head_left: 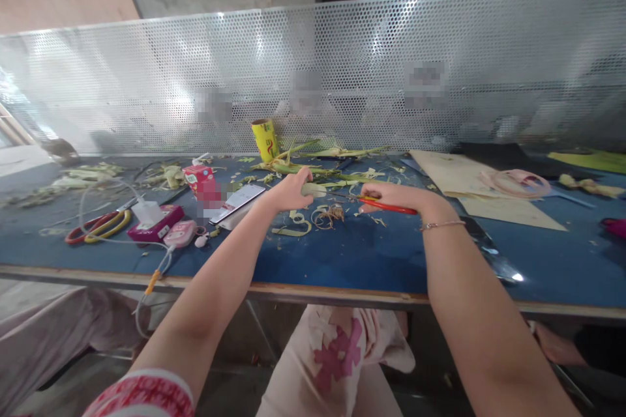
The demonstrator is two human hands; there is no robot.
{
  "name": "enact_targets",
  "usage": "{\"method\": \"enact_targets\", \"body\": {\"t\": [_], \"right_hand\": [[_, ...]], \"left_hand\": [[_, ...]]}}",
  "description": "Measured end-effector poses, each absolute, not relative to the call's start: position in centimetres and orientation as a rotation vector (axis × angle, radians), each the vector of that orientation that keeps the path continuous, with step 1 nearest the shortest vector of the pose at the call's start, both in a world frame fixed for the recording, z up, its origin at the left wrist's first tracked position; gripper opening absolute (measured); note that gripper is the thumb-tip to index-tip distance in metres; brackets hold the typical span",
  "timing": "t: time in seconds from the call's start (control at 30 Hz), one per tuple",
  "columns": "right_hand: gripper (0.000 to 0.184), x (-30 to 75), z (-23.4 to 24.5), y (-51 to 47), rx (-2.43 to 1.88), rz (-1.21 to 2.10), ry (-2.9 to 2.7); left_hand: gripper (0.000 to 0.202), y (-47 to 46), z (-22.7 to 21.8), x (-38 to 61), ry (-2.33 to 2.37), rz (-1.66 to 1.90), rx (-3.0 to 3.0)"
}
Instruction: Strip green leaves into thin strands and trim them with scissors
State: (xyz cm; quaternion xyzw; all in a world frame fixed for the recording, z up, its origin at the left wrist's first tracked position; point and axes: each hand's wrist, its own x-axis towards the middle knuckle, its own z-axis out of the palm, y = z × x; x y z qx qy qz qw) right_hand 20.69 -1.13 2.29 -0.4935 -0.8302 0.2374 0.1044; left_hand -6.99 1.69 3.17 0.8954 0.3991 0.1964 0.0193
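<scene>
My left hand [289, 190] is closed around a pale green strip of leaf [313, 189] over the blue table top [362, 254]. My right hand [394, 195] grips red-handled scissors [386, 206] whose blades point left toward that strip. Curled leaf trimmings [298, 225] and a small brown tuft [335, 214] lie just below the hands. A heap of long green leaves [313, 166] lies just behind them.
A yellow cylinder [265, 139] stands near the perforated metal screen [342, 71]. At left lie a red carton [200, 179], a pink case [155, 221], spare scissors [95, 227] and a white cable. A pale board [469, 186] with a pink coil [513, 181] lies at right.
</scene>
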Motion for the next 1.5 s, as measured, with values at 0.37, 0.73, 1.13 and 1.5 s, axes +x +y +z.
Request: {"method": "enact_targets", "body": {"t": [0.37,0.73,1.13,1.5], "right_hand": [[0.044,20.26,2.59,-1.50,-1.480,0.702,-2.438],[0.045,20.13,2.76,-1.67,-1.494,0.683,-2.447],[0.043,20.00,2.72,-1.81,-1.476,0.674,-2.447],[0.041,20.01,2.82,-1.98,-1.486,0.621,-2.428]], "left_hand": [[0.032,1.31,3.30,-6.80,1.203,0.589,2.804],[0.031,0.81,3.56,-6.62,1.220,0.564,2.791],[0.032,1.09,3.46,-6.76,1.188,0.576,2.824],[0.032,0.99,3.54,-6.79,1.155,0.575,2.833]]}}
